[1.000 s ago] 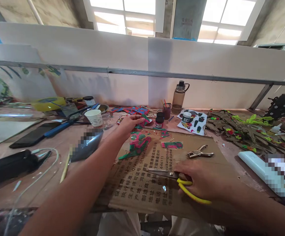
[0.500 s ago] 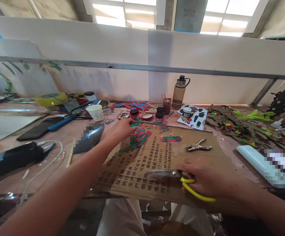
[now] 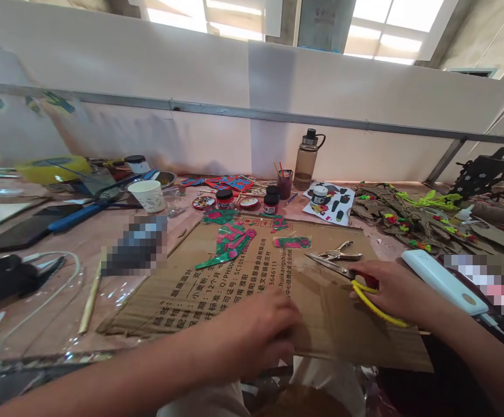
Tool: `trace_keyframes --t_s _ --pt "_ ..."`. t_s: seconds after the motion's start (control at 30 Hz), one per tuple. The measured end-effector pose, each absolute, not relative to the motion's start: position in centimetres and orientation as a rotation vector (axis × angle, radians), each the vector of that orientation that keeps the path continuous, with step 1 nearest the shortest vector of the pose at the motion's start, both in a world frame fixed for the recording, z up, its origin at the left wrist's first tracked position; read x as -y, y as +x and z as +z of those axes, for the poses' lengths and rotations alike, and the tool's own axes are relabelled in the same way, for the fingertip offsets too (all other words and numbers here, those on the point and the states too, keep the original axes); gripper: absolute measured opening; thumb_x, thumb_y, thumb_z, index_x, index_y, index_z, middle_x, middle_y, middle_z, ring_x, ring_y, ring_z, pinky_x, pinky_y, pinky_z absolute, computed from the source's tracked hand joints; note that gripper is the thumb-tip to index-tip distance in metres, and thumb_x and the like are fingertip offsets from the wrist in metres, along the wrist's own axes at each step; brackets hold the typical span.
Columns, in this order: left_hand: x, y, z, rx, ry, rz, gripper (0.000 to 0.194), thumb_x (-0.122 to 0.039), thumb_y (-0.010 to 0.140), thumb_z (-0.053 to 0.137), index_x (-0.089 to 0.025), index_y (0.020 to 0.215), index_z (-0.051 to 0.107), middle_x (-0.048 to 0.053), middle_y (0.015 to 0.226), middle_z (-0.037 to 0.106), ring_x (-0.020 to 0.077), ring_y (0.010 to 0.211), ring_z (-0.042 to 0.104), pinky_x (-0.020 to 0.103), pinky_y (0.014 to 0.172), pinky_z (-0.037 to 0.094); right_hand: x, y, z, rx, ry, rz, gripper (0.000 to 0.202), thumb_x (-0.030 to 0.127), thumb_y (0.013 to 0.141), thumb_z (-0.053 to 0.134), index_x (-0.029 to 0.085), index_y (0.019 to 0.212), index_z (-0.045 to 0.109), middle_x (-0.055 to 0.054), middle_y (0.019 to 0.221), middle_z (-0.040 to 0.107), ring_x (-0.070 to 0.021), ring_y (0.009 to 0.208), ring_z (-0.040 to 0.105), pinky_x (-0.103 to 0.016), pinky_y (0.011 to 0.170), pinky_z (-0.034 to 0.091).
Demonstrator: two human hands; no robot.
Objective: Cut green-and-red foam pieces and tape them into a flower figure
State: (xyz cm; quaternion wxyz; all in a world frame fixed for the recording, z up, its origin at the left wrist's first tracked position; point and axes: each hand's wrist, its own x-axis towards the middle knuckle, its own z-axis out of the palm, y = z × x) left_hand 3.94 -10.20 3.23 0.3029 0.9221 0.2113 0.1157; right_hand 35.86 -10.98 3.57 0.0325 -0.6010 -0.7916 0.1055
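Observation:
In the head view my right hand (image 3: pixel 375 289) is closed round the yellow-handled scissors (image 3: pixel 332 266), whose blades point left toward a metal hole punch (image 3: pixel 342 252). The punch lies on a flat cardboard sheet (image 3: pixel 321 318) with printed characters. My left hand (image 3: pixel 269 330) hovers over the sheet's near part, fingers bent and blurred, so its grip and any contents cannot be made out. Farther up the sheet lie a green and pink painted piece (image 3: pixel 232 246), a smaller painted strip (image 3: pixel 293 242) and a green piece (image 3: pixel 220 216).
Paint jars (image 3: pixel 224 200), a brush cup (image 3: pixel 284 184) and a bottle (image 3: pixel 307 162) stand behind the sheet. To the left are a paper cup (image 3: pixel 146 197) and blue-handled tool (image 3: pixel 80 214). Right are twine pieces (image 3: pixel 390 214) and a white device (image 3: pixel 445 284).
My left hand has drawn back from the painted pieces toward the near edge of the cardboard. My right hand has moved right and slightly away with the scissors. The view has shifted right.

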Motion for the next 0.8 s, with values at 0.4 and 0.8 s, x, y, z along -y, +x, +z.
trace_keyframes --t_s 0.4,0.8 --pt "5.0 3.0 2.0 -1.151 2.251 0.401 0.023 -0.030 0.085 0.061 -0.022 0.099 0.077 0.004 0.101 0.078 0.0220 0.090 0.070 0.030 0.080 0.051 11.3 34.1 3.9 2.458 -1.733 0.394 0.042 0.034 0.085 0.062 0.022 0.126 0.068 -0.008 0.100 0.074 -0.0200 0.080 0.067 -0.027 0.069 0.050" --pt "-1.7 6.9 0.9 -1.126 1.898 1.002 0.023 -0.038 0.079 0.061 -0.019 0.080 0.073 0.004 0.074 0.073 0.0194 0.068 0.064 0.029 0.062 0.048 10.9 33.6 3.8 2.529 -1.543 -0.072 0.034 0.018 0.094 0.052 0.024 0.123 0.068 -0.012 0.114 0.067 -0.0266 0.108 0.062 -0.046 0.097 0.051"
